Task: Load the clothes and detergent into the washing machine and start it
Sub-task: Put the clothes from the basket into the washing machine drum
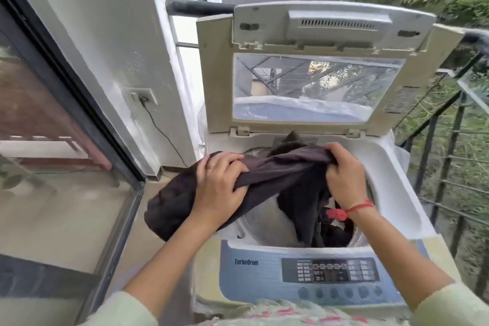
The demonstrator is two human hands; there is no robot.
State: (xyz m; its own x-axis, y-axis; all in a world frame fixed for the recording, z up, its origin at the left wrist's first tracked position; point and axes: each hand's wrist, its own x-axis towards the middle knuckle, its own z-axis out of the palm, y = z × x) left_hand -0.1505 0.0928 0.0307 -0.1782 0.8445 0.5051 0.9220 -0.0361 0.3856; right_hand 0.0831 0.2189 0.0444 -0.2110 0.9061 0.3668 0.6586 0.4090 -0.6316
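Your left hand (219, 188) bunches one end of a dark garment (277, 169) in curled fingers, just over the left rim of the washing machine (394, 182). Your right hand (344, 174) clutches the other end above the far right of the opening, so the cloth stretches between them across the mouth of the drum (260, 225). One loose fold hangs outside the machine on the left, above the floor (150, 259), and another drops down into the drum. You look to be in the loading step, with this piece not yet let go. For the next move, bring your left end inward over the opening so the outside fold clears the rim, then loosen both grips and let the garment fall. Inside the drum, other clothes (333, 235) already lie in a mostly dark heap. The lid (214, 74) stands upright at the back, leaving the opening free. No detergent shows anywhere in view, so you probably have that step and the buttons on the control panel (330, 272) yet to do.
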